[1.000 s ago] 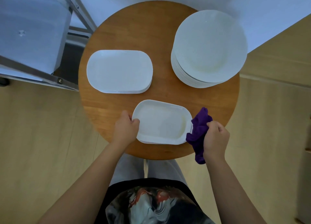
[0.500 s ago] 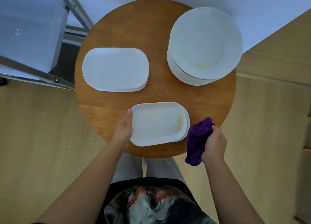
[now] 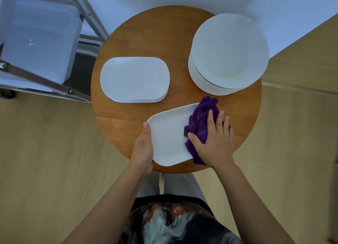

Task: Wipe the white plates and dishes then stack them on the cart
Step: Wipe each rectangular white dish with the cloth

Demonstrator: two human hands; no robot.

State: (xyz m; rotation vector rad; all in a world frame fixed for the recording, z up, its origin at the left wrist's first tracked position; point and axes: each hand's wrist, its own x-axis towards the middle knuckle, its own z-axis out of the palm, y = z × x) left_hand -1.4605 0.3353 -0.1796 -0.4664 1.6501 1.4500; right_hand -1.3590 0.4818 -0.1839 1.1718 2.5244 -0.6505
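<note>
A white oblong dish (image 3: 169, 133) lies tilted at the near edge of the round wooden table (image 3: 128, 115). My left hand (image 3: 143, 148) holds its left rim, fingers straight along the edge. My right hand (image 3: 214, 141) presses a purple cloth (image 3: 201, 119) flat onto the dish's right end, fingers spread. Behind them sit a stack of white oblong plates (image 3: 134, 79) and a taller stack of round white plates (image 3: 228, 51).
A metal cart (image 3: 42, 42) with a pale shelf stands at the left, its frame close to the table edge. Wooden floor surrounds the table. A pale wall or surface runs behind it.
My right hand brought the cloth from beside the dish onto its right end and opened flat. The dish has turned to a slant. My left hand still holds the left rim.
</note>
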